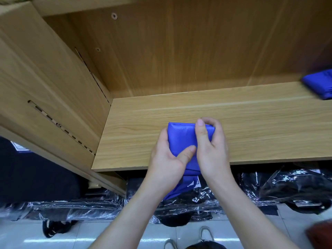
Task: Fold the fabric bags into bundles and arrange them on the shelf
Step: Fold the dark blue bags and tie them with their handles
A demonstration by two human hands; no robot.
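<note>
A blue fabric bag [181,136], folded into a compact bundle, sits over the front part of the wooden shelf [251,126]. My left hand [167,162] grips its left side, thumb pressed on top. My right hand [210,146] holds the right side, thumb on top and fingers curled round the far corner. A loose blue tail of the bag [185,184] hangs below the shelf edge between my wrists. A second blue bundle [319,83] lies at the shelf's far right, blurred.
The shelf's wooden side panel [45,87] with slotted rails rises at the left, the back panel [179,51] behind. Below the shelf lie black items in clear plastic wrap [287,186] on a tiled floor. My shoes [204,234] show at the bottom.
</note>
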